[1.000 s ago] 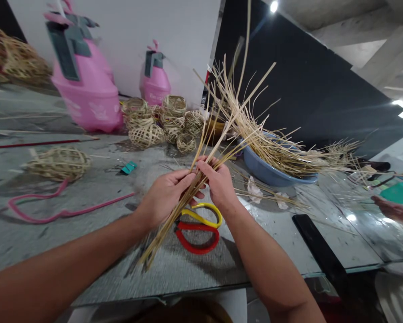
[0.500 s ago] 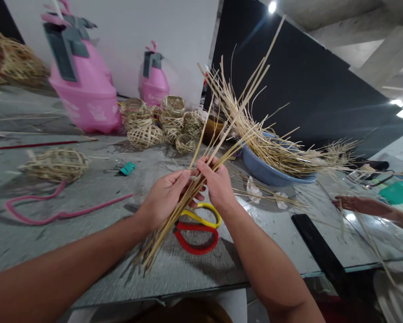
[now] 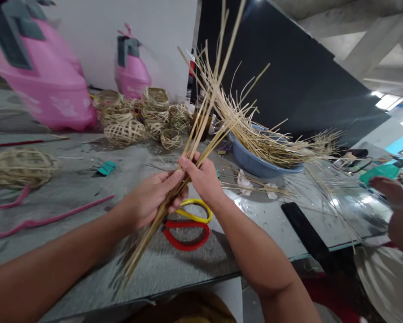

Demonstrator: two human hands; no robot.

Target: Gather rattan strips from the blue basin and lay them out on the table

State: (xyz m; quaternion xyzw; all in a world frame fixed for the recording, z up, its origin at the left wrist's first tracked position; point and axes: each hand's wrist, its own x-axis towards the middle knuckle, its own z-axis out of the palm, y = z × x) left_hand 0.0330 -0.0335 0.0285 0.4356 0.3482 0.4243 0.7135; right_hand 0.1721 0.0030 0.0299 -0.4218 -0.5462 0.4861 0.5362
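Observation:
Both hands grip one bundle of thin bamboo strips point(image 3: 154, 220), held slantwise above the table. My left hand point(image 3: 156, 193) is closed round its middle, thumb on top. Just above it, my right hand point(image 3: 201, 175) pinches the bundle between thumb and fingers. The strips' upper ends fan out toward the back, and their lower ends point to the table's front edge. Beneath the bundle lies a pair of scissors point(image 3: 187, 235) with one red and one yellow handle loop; the blades are hidden behind strips and hand.
A blue basin point(image 3: 251, 157) heaped with strips stands behind right. Several small woven baskets point(image 3: 124, 130) sit at back left, near two pink spray bottles point(image 3: 46, 85). A teal binder clip point(image 3: 106, 168), pink strip point(image 3: 60, 217) and black bar point(image 3: 302, 229) lie about. Another person's hand point(image 3: 390, 188) is far right.
The view has shifted, moving most things leftward. My hands have drawn closer together on the bundle, and its strips stand more bunched and upright. The other person's hand has lifted from the table.

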